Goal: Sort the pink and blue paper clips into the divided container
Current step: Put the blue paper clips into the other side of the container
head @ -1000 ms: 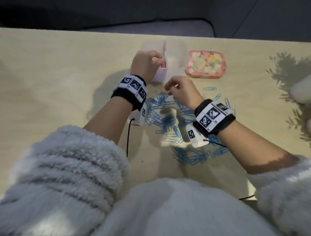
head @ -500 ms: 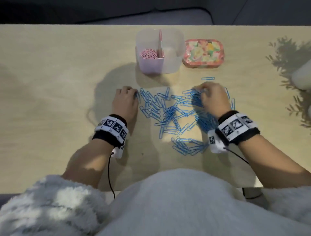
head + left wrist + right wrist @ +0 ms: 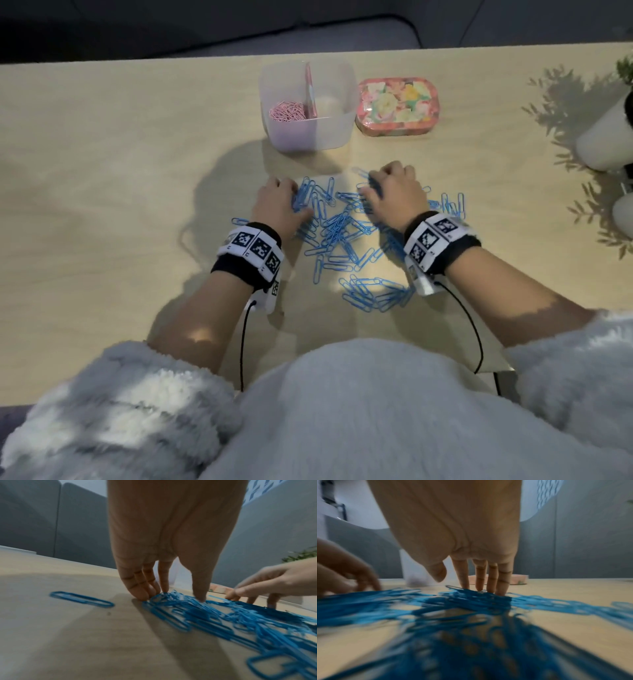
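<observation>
A clear divided container (image 3: 337, 135) stands at the back of the table, with pink paper clips (image 3: 287, 111) in its left compartment; I see no clips in the right one. Blue paper clips (image 3: 342, 233) lie spread on the table between my hands. My left hand (image 3: 279, 205) is at the pile's left edge, with straight fingers (image 3: 145, 591) and thumb touching the blue clips (image 3: 223, 615). My right hand (image 3: 394, 192) presses straight fingertips (image 3: 501, 586) into the blue clips (image 3: 453, 604) at the pile's far right, thumb lifted. One blue clip (image 3: 82, 599) lies apart on the left.
A floral tin (image 3: 397, 106) sits right of the container. A white pot (image 3: 606, 137) with a plant stands at the table's right edge. Wrist cables (image 3: 243, 342) trail toward my body at the near edge.
Both hands came back from the container to the pile's outer edges. Since then they have moved inward, dragging blue clips toward the middle.
</observation>
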Demonstrator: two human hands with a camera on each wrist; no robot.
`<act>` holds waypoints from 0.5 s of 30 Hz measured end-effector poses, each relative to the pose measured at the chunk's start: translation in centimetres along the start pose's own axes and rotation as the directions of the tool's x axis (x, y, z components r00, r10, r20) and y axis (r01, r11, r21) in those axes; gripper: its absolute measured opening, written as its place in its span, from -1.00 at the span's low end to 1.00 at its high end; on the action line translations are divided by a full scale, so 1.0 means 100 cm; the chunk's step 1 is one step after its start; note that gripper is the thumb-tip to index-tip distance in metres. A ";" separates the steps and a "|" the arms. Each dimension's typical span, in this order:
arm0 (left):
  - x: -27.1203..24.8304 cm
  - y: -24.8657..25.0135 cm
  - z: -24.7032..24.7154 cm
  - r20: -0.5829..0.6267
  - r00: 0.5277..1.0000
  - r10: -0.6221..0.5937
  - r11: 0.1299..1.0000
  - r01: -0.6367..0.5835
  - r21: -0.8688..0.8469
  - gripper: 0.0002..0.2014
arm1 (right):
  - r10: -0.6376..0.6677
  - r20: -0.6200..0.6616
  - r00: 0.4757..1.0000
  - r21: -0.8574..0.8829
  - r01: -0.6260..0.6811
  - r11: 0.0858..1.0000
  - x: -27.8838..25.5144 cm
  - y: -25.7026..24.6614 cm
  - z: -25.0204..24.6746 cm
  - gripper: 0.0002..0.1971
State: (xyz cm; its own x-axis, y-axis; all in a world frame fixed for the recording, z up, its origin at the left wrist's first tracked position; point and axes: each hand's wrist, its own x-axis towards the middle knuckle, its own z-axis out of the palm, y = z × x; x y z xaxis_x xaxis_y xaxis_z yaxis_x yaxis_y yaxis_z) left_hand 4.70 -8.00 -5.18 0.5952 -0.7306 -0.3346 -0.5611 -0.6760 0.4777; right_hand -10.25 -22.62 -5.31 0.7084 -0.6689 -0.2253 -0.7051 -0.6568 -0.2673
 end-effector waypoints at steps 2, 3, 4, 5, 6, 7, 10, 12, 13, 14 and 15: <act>0.001 0.008 0.005 0.040 0.999 0.032 0.999 -0.032 -0.009 -0.61 | -0.064 0.035 0.997 -0.006 0.064 0.998 -0.010 -0.015 0.008 -0.49; 0.001 0.011 0.007 0.053 0.997 0.047 0.999 -0.047 -0.004 -0.66 | -0.087 0.049 0.995 -0.004 0.087 0.996 -0.014 -0.021 0.011 -0.46; 0.000 0.014 0.008 0.056 0.997 0.062 0.998 -0.063 0.004 -0.69 | -0.101 0.056 0.993 0.009 0.100 0.995 -0.017 -0.025 0.014 -0.46; -0.001 0.016 0.010 0.053 0.996 0.077 0.997 -0.078 0.012 -0.71 | -0.104 0.055 0.993 0.038 0.102 0.994 -0.019 -0.029 0.016 -0.50; -0.003 0.017 0.012 0.049 0.994 0.093 0.995 -0.094 0.020 -0.72 | -0.099 0.049 0.994 0.080 0.095 0.992 -0.020 -0.032 0.018 -0.55; -0.004 0.018 0.013 0.049 0.993 0.109 0.993 -0.110 0.031 -0.73 | -0.090 0.042 0.995 0.121 0.084 0.989 -0.020 -0.034 0.019 -0.61; -0.005 0.019 0.013 0.059 0.989 0.136 0.989 -0.139 0.053 -0.74 | -0.070 0.052 0.996 0.195 0.058 0.979 -0.015 -0.037 0.018 -0.75; -0.005 0.020 0.009 0.055 0.989 0.138 0.989 -0.140 0.042 -0.76 | -0.076 0.088 0.993 0.189 0.058 0.980 -0.010 -0.037 0.014 -0.76; -0.004 0.019 0.006 0.048 0.990 0.131 0.991 -0.133 0.027 -0.77 | -0.079 0.103 0.992 0.199 0.057 0.978 -0.008 -0.035 0.012 -0.77; -0.004 0.018 0.003 0.038 0.992 0.123 0.992 -0.124 0.006 -0.77 | -0.079 0.107 0.991 0.233 0.052 0.971 -0.005 -0.033 0.007 -0.78; -0.003 0.016 0.000 0.026 0.993 0.115 0.993 -0.114 -0.019 -0.77 | -0.067 0.108 0.992 0.282 0.034 0.959 -0.002 -0.031 0.002 -0.80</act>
State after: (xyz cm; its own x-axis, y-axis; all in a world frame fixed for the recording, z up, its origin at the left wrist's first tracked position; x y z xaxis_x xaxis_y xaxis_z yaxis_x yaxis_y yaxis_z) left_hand 3.63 -8.86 -4.32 0.5116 -0.8055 -0.2991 -0.6140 -0.5863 0.5284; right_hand -8.19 -20.37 -4.62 0.7535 -0.5817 -0.3065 -0.6429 -0.5542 -0.5286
